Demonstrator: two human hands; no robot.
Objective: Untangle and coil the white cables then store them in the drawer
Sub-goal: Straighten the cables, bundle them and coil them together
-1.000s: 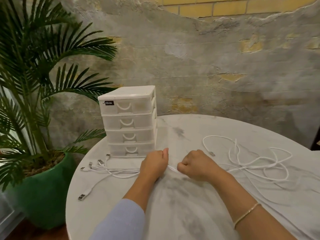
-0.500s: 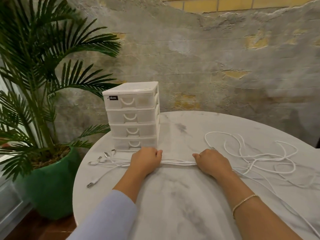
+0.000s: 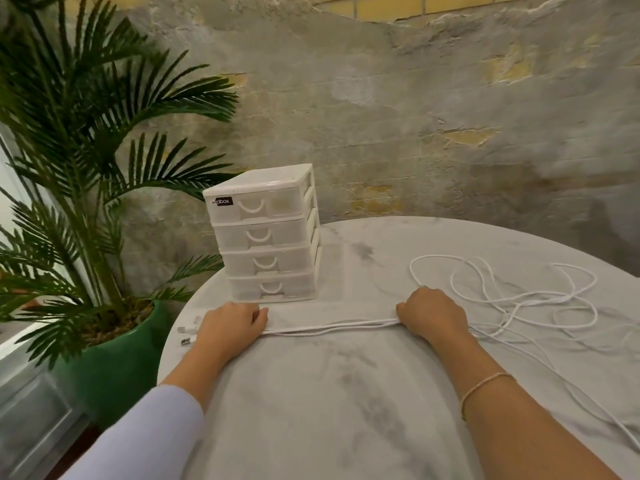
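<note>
Several white cables [image 3: 332,328] run in a straight bundle across the marble table [image 3: 346,393] between my two hands. My left hand [image 3: 230,327] grips the bundle at its left end, and USB plugs [image 3: 185,336] stick out beyond it near the table's left edge. My right hand [image 3: 433,315] grips the same bundle further right. Behind and right of that hand the cables spread in loose tangled loops [image 3: 519,296]. A white four-drawer box [image 3: 265,233] stands behind my left hand with all drawers closed.
A palm in a green pot [image 3: 114,362] stands off the table's left edge. A rough plastered brick wall [image 3: 415,116] rises close behind the table. One cable strand trails toward the front right edge [image 3: 588,400].
My hands have drawn apart along the cable bundle, left hand going left and right hand going right, and the stretch of cable between them has grown longer and straighter.
</note>
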